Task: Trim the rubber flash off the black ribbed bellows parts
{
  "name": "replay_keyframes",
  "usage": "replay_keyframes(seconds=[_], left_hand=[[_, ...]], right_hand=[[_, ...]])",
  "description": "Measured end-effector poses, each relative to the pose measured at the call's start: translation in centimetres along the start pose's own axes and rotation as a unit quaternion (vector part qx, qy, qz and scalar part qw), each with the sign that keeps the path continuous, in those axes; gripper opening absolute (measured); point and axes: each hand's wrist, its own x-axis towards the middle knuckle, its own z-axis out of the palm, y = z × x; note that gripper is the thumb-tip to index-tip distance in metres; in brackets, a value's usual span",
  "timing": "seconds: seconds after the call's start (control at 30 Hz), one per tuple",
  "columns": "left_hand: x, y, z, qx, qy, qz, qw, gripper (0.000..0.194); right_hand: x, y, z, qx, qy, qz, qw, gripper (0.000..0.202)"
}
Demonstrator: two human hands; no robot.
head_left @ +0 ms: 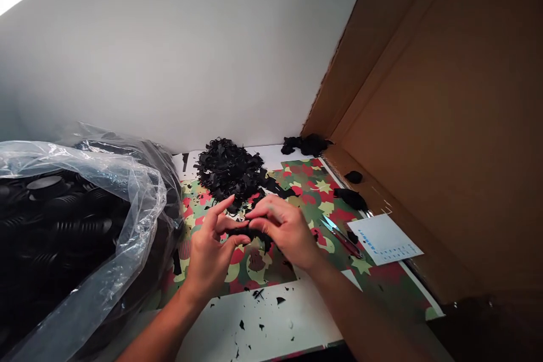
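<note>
My left hand [211, 251] and my right hand [285, 230] meet over a table with a camouflage-patterned sheet [316, 184]. Both pinch the same small black piece [247, 233] between thumb and fingers; its exact shape is partly hidden by my fingers. Just behind my hands lies a heap of black trimmings [229, 169].
A clear plastic bag [85, 226] full of black round ribbed parts fills the left. Small scissors [341, 236] and a white card [384, 237] lie to the right. More black pieces [350, 198] sit by a large cardboard wall [445, 124]. Black scraps [258, 294] dot the white front surface.
</note>
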Motion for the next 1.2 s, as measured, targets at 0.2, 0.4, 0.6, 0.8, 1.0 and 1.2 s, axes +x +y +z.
replay_keyframes(seconds=[0.2, 0.4, 0.6, 0.8, 1.0, 1.2], left_hand=[[-0.2, -0.1, 0.1, 0.112, -0.032, 0.060, 0.991, 0.057], [-0.3, 0.1, 0.3, 0.068, -0.077, 0.022, 0.994, 0.069], [0.1, 0.6, 0.0, -0.119, -0.040, -0.020, 0.992, 0.074], [0.5, 0.5, -0.2, -0.156, 0.002, -0.022, 0.987, 0.073], [0.5, 0.8, -0.3, -0.146, 0.020, -0.042, 0.988, 0.068], [1.0, 0.2, -0.2, -0.192, 0.034, -0.074, 0.978, 0.063]], right_hand=[[-1.1, -0.5, 1.9, -0.073, -0.011, -0.074, 0.995, 0.028], [-0.5, -0.4, 0.6, -0.089, 0.033, 0.006, 0.995, 0.022], [0.8, 1.3, -1.7, -0.109, 0.055, 0.084, 0.989, 0.039], [0.0, 0.8, -0.5, 0.005, -0.009, 0.131, 0.991, 0.048], [-0.3, -0.7, 0.0, 0.167, -0.096, 0.184, 0.964, 0.046], [-0.4, -1.3, 0.1, 0.200, -0.083, 0.161, 0.963, 0.045]])
